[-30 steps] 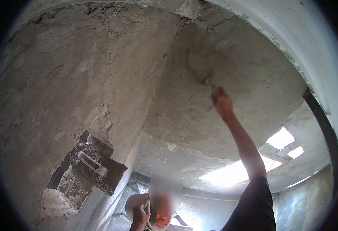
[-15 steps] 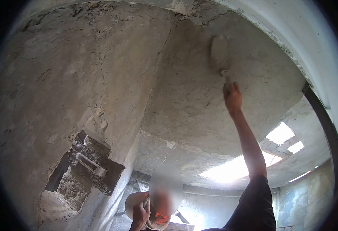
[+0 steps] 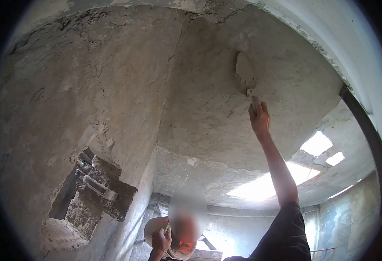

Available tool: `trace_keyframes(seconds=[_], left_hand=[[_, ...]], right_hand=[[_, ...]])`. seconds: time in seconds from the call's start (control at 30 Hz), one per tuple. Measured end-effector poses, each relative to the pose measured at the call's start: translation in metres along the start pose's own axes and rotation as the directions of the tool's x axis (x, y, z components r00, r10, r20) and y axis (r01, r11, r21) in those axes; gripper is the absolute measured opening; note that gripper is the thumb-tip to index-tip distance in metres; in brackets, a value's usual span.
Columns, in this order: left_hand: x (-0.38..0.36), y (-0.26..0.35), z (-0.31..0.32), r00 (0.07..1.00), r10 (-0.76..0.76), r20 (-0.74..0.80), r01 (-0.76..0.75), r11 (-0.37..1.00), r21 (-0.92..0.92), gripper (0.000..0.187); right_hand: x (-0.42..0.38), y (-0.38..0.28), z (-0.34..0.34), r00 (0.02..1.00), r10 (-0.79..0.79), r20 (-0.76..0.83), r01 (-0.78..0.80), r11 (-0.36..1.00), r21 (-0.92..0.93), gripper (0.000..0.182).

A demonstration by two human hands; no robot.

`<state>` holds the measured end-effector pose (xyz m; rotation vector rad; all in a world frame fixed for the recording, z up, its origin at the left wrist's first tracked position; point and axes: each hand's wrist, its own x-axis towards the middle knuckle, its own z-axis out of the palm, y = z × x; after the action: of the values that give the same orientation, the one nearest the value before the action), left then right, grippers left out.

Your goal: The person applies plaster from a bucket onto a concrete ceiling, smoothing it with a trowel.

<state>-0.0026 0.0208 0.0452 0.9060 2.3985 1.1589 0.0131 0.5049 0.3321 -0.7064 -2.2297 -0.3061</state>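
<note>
My right hand (image 3: 259, 121) is raised and closed round the handle of a trowel (image 3: 245, 71). The trowel's long blade lies close to the grey plastered surface (image 3: 208, 108) overhead, with wet mortar smeared on it. Low in the view, my left hand (image 3: 160, 240) is closed at the edge of a pale, rounded pan-like thing (image 3: 151, 229), fingers pointing up. Beside it, a blurred patch covers part of the view, with something orange (image 3: 185, 248) below it.
A plastering float (image 3: 98, 188) with a pale handle rests in a broken-out hole (image 3: 75, 204) in the left wall. A dark metal beam (image 3: 367, 130) curves down the right side. Bright openings (image 3: 260, 189) pierce the surface beyond my right arm.
My right hand has drawn the trowel down and slightly left, and its blade is now tilted with one edge raised. My left hand stays nearly in place.
</note>
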Motion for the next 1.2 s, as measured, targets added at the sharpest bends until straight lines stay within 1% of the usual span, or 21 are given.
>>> trace_keyframes(seconds=[0.07,0.13,0.2,0.27,0.3,0.37,0.4,0.43,0.47,0.53,0.6,0.67,0.73,0.8,0.9,0.93,1.0,1.03,1.1,1.13,1.2], left_hand=[[0.0,0.002,0.0,1.0,0.011,-0.008,-0.011,1.0,0.009,0.036],[0.0,0.005,-0.003,0.998,-0.038,0.04,0.038,0.999,0.019,0.036],[0.002,0.004,-0.004,0.998,-0.049,0.046,0.05,0.999,-0.021,0.037],[0.0,0.001,-0.001,0.997,-0.064,0.051,0.068,0.995,-0.067,0.038],[-0.001,-0.003,0.002,0.999,-0.044,0.018,0.045,0.999,-0.027,0.038],[-0.001,-0.002,0.001,0.999,-0.027,-0.025,0.027,1.0,0.005,0.038],[0.002,0.005,-0.006,0.998,-0.063,0.015,0.063,0.998,-0.031,0.038],[0.004,0.008,-0.009,0.993,-0.098,0.061,0.102,0.993,-0.066,0.038],[0.003,0.004,-0.006,0.992,-0.097,0.075,0.097,0.995,-0.002,0.037],[0.007,0.009,-0.008,0.991,-0.11,0.082,0.113,0.993,-0.027,0.037],[0.006,0.014,-0.011,0.991,-0.108,0.077,0.112,0.992,-0.049,0.038],[0.007,0.015,-0.007,0.997,-0.069,0.046,0.071,0.997,-0.043,0.037],[0.005,0.014,-0.008,0.999,-0.035,0.013,0.035,0.999,-0.031,0.038],[0.005,0.014,-0.009,0.963,-0.197,0.182,0.198,0.98,0.011,0.039],[0.002,0.009,-0.004,0.985,-0.147,0.091,0.149,0.989,-0.018,0.04],[-0.001,0.002,0.001,0.985,-0.143,0.092,0.145,0.989,-0.019,0.04],[0.001,-0.006,0.004,0.996,-0.064,0.055,0.066,0.997,-0.03,0.04],[0.002,-0.003,0.001,0.996,-0.065,0.055,0.067,0.997,-0.028,0.04],[0.002,0.008,-0.005,0.999,-0.046,0.022,0.046,0.999,-0.018,0.04],[0.0,0.007,-0.005,0.998,-0.051,0.027,0.051,0.999,-0.014,0.04],[-0.001,0.002,-0.002,1.0,-0.03,-0.001,0.03,0.999,-0.039,0.039]], right_hand=[[-0.002,0.01,0.007,0.999,0.051,0.009,-0.051,0.999,0.005,0.052],[-0.02,0.028,0.033,0.99,-0.122,0.074,0.13,0.985,-0.115,0.053],[-0.044,0.038,0.055,0.94,-0.238,0.244,0.28,0.947,-0.157,0.05],[-0.061,0.016,0.046,0.824,-0.209,0.526,0.305,0.947,-0.101,0.047],[-0.071,0.008,0.041,0.824,-0.213,0.525,0.309,0.946,-0.1,0.047],[-0.085,-0.003,0.031,0.784,-0.253,0.567,0.296,0.955,0.017,0.042],[-0.081,-0.005,0.027,0.784,-0.266,0.561,0.311,0.95,0.015,0.042],[-0.077,-0.006,0.022,0.85,-0.257,0.459,0.264,0.963,0.051,0.042],[-0.074,-0.006,0.017,0.903,-0.236,0.358,0.217,0.972,0.094,0.042],[-0.04,0.002,0.011,0.941,-0.133,0.31,0.121,0.991,0.058,0.044],[0.012,-0.006,-0.008,0.986,-0.155,0.052,0.156,0.988,-0.013,0.04],[0.067,-0.029,-0.043,0.977,-0.197,-0.086,0.187,0.976,-0.113,0.039],[0.113,-0.031,-0.059,0.968,-0.217,-0.124,0.19,0.962,-0.197,0.044],[0.146,-0.048,-0.074,0.962,-0.211,-0.173,0.147,0.935,-0.323,0.045],[0.182,-0.04,-0.076,0.941,-0.3,-0.155,0.219,0.891,-0.397,0.046],[0.184,-0.037,-0.074,0.941,-0.299,-0.157,0.217,0.89,-0.4,0.046],[0.188,-0.033,-0.066,0.957,-0.268,-0.109,0.197,0.88,-0.432,0.048],[0.185,-0.032,-0.065,0.958,-0.267,-0.109,0.196,0.881,-0.43,0.048],[0.171,-0.03,-0.067,0.99,-0.137,-0.041,0.106,0.895,-0.433,0.046],[0.16,-0.025,-0.065,0.99,-0.133,-0.035,0.105,0.897,-0.43,0.046],[0.13,-0.015,-0.062,0.997,-0.029,-0.067,0.003,0.933,-0.359,0.043]])
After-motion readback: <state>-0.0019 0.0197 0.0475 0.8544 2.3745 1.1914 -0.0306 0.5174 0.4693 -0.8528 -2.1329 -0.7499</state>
